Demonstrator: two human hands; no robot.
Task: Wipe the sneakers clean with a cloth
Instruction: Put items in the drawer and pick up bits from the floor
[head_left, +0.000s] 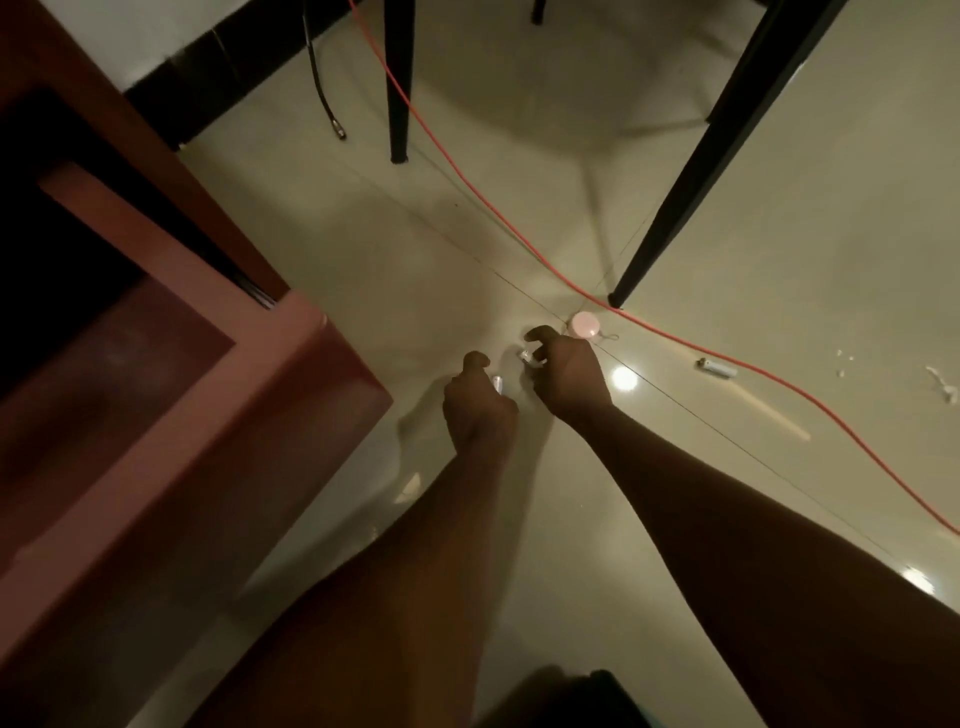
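No sneaker and no cloth is in view. Both my arms reach down over the pale tiled floor. My left hand (478, 402) has its fingers curled around a small silver-white cylinder (497, 385). My right hand (563, 371), just right of it, pinches another small white piece (526, 356) between thumb and fingers. The two hands are close together but apart. What the small pieces are cannot be made out.
A red-brown table (171, 415) fills the left side. Black chair legs (670, 208) stand ahead. An orange cable (675, 338) crosses the floor. A small pink round object (586, 325), a white cylinder (718, 368) and white scraps (943, 384) lie on the tiles.
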